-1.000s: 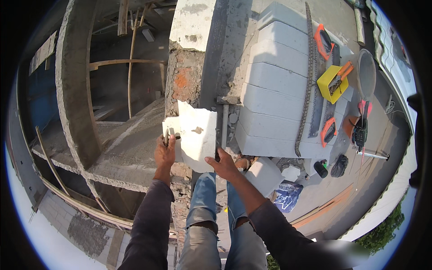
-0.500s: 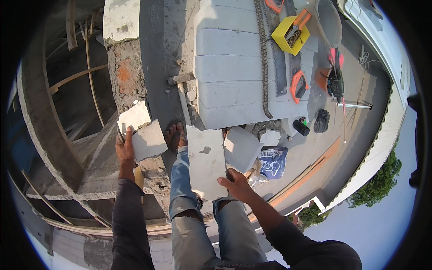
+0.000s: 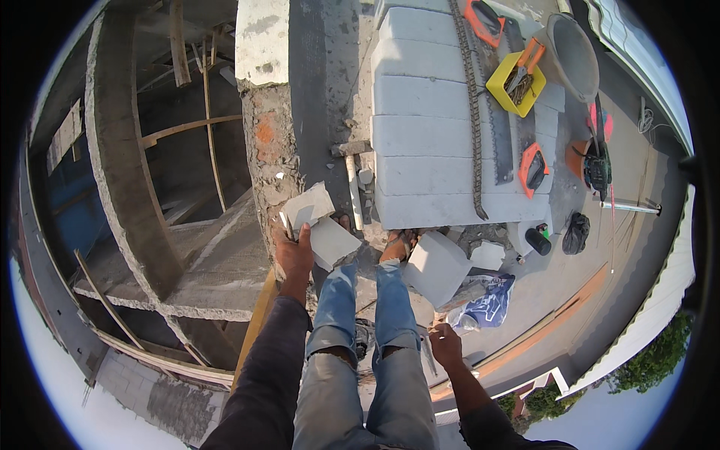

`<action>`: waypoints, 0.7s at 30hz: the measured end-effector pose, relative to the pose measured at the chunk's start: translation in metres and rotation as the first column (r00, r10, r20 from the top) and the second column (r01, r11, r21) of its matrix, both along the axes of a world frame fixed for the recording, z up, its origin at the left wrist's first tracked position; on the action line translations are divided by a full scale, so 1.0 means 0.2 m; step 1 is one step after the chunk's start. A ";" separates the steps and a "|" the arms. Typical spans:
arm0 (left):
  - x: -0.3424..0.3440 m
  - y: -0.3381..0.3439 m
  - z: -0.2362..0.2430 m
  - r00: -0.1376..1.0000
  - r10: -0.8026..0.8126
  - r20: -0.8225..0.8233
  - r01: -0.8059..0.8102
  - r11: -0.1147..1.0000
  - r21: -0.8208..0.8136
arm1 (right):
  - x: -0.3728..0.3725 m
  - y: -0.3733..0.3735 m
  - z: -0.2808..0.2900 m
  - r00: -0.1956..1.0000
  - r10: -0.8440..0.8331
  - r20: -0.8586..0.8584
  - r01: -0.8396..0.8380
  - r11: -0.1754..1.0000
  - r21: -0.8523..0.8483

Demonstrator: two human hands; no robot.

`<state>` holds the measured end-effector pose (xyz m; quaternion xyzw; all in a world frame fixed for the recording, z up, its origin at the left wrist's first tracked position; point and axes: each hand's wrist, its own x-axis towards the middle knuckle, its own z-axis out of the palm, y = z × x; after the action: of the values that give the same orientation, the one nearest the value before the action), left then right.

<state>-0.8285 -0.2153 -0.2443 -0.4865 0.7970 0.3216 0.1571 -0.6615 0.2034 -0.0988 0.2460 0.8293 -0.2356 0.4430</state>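
Left hand (image 3: 294, 253) gripped a broken white aerated-concrete block piece (image 3: 319, 225) at 10 o'clock, beside the rough concrete column (image 3: 274, 150). Right hand (image 3: 445, 344) hung loose, holding nothing, at 5 o'clock. Step looked like fitting the piece; next needed steady placing against the column.

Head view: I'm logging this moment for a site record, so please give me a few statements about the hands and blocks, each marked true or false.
1. The left hand holds white block pieces. True.
2. The right hand holds a saw. False: no saw is in it; it hangs low beside the right leg, with no block in it.
3. A chain lies across the stacked white blocks. True.
4. The yellow tray lies on the floor by the blue bag. False: it sits up on the stacked blocks.
5. The person wears jeans. True.
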 end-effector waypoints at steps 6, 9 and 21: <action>0.13 0.53 0.37 0.989 -0.042 0.140 0.003 0.965 0.264 | -0.03 -0.59 0.11 0.884 0.427 0.189 -0.383 0.895 -0.231; 0.18 0.84 0.59 0.896 -0.375 0.239 0.160 0.774 0.613 | 0.04 -0.71 0.15 0.707 0.687 0.165 -0.628 0.718 -0.300; 0.42 0.31 0.99 0.838 -0.498 0.222 0.430 0.855 0.291 | -0.76 -1.08 -1.17 0.942 0.289 -0.173 -0.330 0.895 -0.302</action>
<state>-0.7444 -0.1532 -0.0463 -0.2977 0.8170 0.2886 0.4006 -0.8135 -0.0127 -0.3329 0.0190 0.8331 -0.3108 0.4572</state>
